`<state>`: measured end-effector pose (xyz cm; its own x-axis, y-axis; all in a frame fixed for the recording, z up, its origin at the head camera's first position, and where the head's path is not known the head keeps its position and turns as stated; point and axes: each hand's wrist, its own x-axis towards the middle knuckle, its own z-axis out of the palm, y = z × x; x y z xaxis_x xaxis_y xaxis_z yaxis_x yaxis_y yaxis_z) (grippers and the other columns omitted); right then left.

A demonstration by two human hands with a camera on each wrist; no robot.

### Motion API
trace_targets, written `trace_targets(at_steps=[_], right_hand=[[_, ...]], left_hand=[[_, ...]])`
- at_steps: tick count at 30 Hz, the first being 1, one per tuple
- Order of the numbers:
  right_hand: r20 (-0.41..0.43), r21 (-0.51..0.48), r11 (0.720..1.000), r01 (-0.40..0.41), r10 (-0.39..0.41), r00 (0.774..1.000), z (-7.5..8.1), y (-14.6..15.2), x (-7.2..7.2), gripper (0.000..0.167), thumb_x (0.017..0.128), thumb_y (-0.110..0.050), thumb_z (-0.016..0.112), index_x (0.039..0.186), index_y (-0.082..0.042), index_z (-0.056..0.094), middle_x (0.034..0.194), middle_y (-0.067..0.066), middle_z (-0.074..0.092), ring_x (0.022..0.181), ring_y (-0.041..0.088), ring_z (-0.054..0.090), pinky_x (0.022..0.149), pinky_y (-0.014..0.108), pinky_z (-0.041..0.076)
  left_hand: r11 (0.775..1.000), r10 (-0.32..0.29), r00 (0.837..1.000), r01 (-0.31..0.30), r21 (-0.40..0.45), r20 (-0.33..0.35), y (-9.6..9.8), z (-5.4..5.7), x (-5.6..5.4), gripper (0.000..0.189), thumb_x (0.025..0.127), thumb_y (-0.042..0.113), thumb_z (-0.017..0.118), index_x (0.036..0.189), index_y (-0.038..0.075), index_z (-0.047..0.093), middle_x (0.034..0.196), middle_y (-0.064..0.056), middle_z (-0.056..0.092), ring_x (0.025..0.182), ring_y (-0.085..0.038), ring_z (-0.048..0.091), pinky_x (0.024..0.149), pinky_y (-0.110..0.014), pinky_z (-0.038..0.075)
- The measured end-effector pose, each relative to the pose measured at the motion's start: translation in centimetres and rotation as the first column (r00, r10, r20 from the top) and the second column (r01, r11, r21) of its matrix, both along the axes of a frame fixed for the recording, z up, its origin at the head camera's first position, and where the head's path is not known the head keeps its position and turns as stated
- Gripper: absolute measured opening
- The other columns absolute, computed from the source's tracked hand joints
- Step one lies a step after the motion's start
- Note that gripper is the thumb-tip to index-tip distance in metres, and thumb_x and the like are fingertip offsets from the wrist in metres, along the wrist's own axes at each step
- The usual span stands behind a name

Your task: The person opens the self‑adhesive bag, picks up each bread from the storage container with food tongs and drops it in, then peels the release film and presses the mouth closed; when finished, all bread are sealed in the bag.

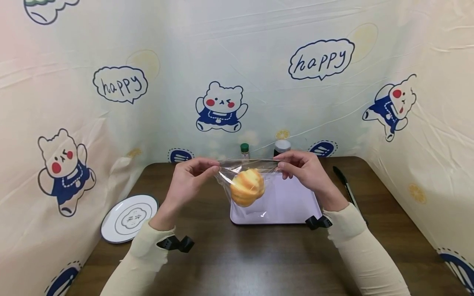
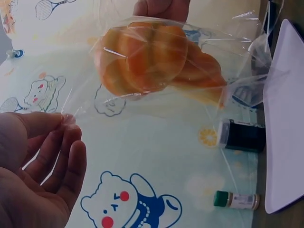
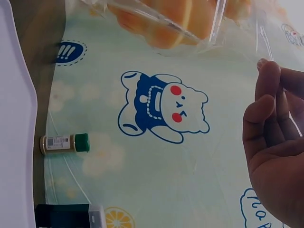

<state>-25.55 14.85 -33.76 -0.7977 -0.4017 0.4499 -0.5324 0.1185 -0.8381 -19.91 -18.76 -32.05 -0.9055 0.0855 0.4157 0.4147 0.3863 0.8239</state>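
A clear plastic bag [image 1: 263, 214] hangs between my two hands above a lavender tray [image 1: 296, 205]. Inside it sits a golden-brown bread roll [image 1: 247, 187] with ridged, swirled sides, also seen through the film in the left wrist view [image 2: 142, 59]. My left hand [image 1: 189, 181] pinches the bag's upper left corner between thumb and fingers. At the upper right corner, my right hand [image 1: 305, 170] pinches the edge the same way. The top edge is stretched nearly straight between them.
Behind the tray stand a small green-capped jar [image 1: 245, 150] and a dark jar with a pale lid [image 1: 282, 146]. To the left lies a white plate [image 1: 129, 218] with a dark rim. A black-handled knife [image 1: 348, 187] lies right of the tray, partly behind my right arm.
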Motion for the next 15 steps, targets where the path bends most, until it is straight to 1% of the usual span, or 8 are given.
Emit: trace_targets(at_steps=[4,7,8,11,14,15], right_hand=[[-0.044,-0.051,0.999,-0.014,0.011,0.999,-0.12,0.06,0.06,0.018,0.092,-0.004,0.068,0.109,0.002,0.072,0.073,-0.001,0.067,0.06,0.019,0.063,0.055,0.03,0.051],[-0.077,-0.098,0.993,-0.066,0.058,0.995,-0.19,0.12,0.15,0.018,0.092,-0.001,0.066,0.107,0.007,0.071,0.075,-0.002,0.068,0.059,0.019,0.062,0.056,0.028,0.052],[-0.087,-0.114,0.99,-0.088,0.078,0.993,-0.21,0.16,0.18,0.017,0.092,-0.001,0.066,0.107,0.007,0.071,0.077,-0.002,0.069,0.059,0.019,0.062,0.057,0.028,0.053],[-0.094,-0.162,0.975,-0.154,0.14,0.986,-0.29,0.34,0.27,0.018,0.093,0.001,0.065,0.107,0.0,0.075,0.083,-0.002,0.071,0.061,0.018,0.061,0.06,0.026,0.055],[-0.095,-0.193,0.959,-0.21,0.194,0.976,-0.34,0.55,0.31,0.024,0.094,0.001,0.063,0.105,-0.013,0.078,0.087,-0.001,0.072,0.065,0.017,0.061,0.064,0.024,0.056],[-0.099,-0.2,0.953,-0.227,0.211,0.973,-0.34,0.61,0.32,0.025,0.095,0.002,0.062,0.103,-0.015,0.079,0.088,-0.001,0.072,0.067,0.016,0.061,0.064,0.024,0.056]], left_hand=[[0.998,-0.047,0.999,0.047,0.03,-0.004,-0.11,0.05,0.05,0.019,0.092,0.025,0.073,0.106,0.014,0.075,0.098,-0.001,0.074,0.078,-0.027,0.06,0.065,-0.024,0.052],[0.996,-0.079,0.997,0.079,0.051,-0.01,-0.22,0.06,0.05,0.017,0.093,0.022,0.071,0.106,0.012,0.075,0.097,0.003,0.074,0.079,-0.025,0.062,0.068,-0.024,0.054],[0.995,-0.089,0.996,0.09,0.053,-0.013,-0.27,0.05,0.08,0.017,0.093,0.021,0.071,0.106,0.011,0.075,0.097,0.004,0.074,0.079,-0.024,0.063,0.069,-0.025,0.055],[0.991,-0.123,0.992,0.124,0.05,-0.02,-0.42,0.08,0.23,0.015,0.094,0.018,0.069,0.106,0.009,0.074,0.097,0.006,0.073,0.08,-0.023,0.065,0.071,-0.026,0.057],[0.985,-0.168,0.985,0.17,0.04,-0.037,-0.6,0.13,0.44,0.015,0.095,0.014,0.067,0.107,0.008,0.074,0.099,0.006,0.073,0.082,-0.025,0.065,0.072,-0.025,0.058],[0.981,-0.188,0.981,0.19,0.038,-0.045,-0.67,0.16,0.5,0.015,0.095,0.012,0.067,0.107,0.007,0.074,0.099,0.006,0.073,0.083,-0.027,0.065,0.073,-0.025,0.058]])
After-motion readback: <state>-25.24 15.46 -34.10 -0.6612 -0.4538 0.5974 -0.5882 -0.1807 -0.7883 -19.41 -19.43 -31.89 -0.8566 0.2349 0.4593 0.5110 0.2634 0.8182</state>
